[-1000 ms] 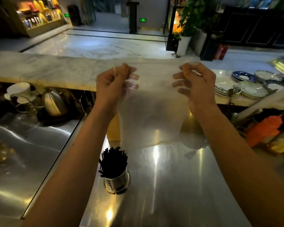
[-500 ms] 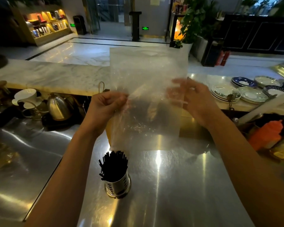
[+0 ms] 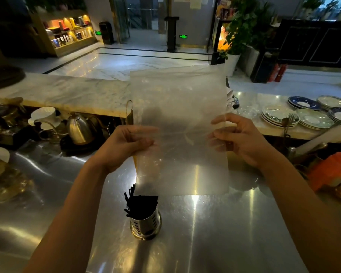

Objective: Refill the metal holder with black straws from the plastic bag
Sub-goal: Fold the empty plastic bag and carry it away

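Observation:
A clear plastic bag (image 3: 177, 99) hangs flat and upright in front of me, with no straws visible inside it. My left hand (image 3: 124, 146) pinches its left edge about halfway down. My right hand (image 3: 238, 138) pinches the right edge at the same height. Below the bag, a perforated metal holder (image 3: 146, 225) stands on the steel counter (image 3: 205, 233). It is packed with black straws (image 3: 141, 203), whose tips reach the bag's lower left corner.
A steel kettle (image 3: 79, 129) and a white dripper (image 3: 43, 117) sit at the left behind the counter. Stacked plates (image 3: 280, 117) with a fork lie on the marble ledge at the right. An orange object (image 3: 331, 168) is at the right edge.
Both hands slid from the bag's top corners down to its middle and moved lower. The bag now stands up above my hands instead of hanging below them.

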The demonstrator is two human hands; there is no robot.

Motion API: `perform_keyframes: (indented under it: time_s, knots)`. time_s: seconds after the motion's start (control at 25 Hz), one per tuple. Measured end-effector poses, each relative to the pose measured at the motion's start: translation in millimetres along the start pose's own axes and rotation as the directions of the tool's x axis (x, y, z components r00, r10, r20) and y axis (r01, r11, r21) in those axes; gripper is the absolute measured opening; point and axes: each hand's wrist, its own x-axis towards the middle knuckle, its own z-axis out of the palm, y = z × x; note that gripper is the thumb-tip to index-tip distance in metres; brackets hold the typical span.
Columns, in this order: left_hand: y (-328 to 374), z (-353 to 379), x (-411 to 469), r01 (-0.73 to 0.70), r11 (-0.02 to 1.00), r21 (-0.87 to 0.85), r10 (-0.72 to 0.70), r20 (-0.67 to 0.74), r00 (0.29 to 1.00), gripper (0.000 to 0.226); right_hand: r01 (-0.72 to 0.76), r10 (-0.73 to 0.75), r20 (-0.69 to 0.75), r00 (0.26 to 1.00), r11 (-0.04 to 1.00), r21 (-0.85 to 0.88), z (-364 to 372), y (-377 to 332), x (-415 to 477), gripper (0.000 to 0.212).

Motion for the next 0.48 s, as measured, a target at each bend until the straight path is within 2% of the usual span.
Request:
perform_keyframes:
  time_s: [0.12,0.16,0.24,0.32,0.4,0.48]
  knots:
    - [3,-5,-1,-0.061,0.998,0.02,0.06,0.036,0.998,0.017,0.0,-0.001,0.054,0.999,1.0,0.017,-1,-1,4,0.037]
    - [4,-7,-1,-0.079,0.995,0.055,0.077,0.045,0.996,0.021,0.021,-0.019,0.059,0.998,0.999,-0.039,-2,0,6,0.045]
    - [7,-9,-3,-0.069,0.99,0.124,0.064,0.049,0.997,0.044,0.049,-0.043,0.045,0.998,0.986,-0.157,-3,2,10,0.054]
    - [14,-13,-4,-0.014,0.999,0.05,0.012,0.031,0.999,0.052,0.069,-0.062,0.036,0.997,0.974,-0.214,-2,-1,12,0.044]
    - [22,-15,-3,0.01,0.999,-0.039,-0.011,-0.023,1.0,0.04,0.101,-0.095,0.038,0.995,0.957,-0.272,-3,-7,15,0.042]
    - [32,-13,2,-0.046,0.981,0.19,0.051,-0.02,0.999,0.019,0.139,-0.116,0.086,0.99,0.931,-0.338,-3,-12,20,0.042]
